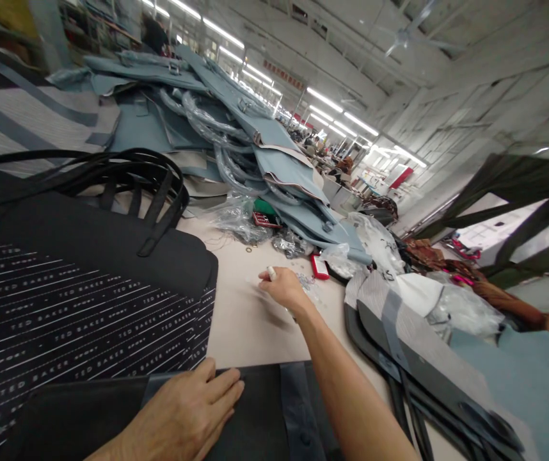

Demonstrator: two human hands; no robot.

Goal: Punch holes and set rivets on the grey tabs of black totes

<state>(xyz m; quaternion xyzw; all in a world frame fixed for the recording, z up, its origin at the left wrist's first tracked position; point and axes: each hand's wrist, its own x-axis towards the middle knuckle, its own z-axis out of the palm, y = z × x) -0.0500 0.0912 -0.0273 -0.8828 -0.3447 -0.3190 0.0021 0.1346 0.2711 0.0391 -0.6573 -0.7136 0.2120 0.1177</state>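
Observation:
My left hand (188, 410) lies flat with fingers stretched out on a black leather-like piece (255, 410) that has dark grey strips across it. Past the far edge of this piece, my right hand (281, 287) hovers over the pale tabletop (236, 333), its fingers curled together. A small white tip (271, 273) shows at the fingers; whether it is a held tool or a finger covering, I cannot tell. Small loose bits (308, 285) lie just beyond this hand, near a red-and-white box (319, 266).
Black panels with striped lettering (87, 333) and black handles (144, 173) fill the left. Blue bag pieces (274, 134) with plastic-wrapped handles are heaped behind, near a red calculator (265, 219). Grey and black pieces (399, 333) lie right. Another person's arm (519, 304) is at far right.

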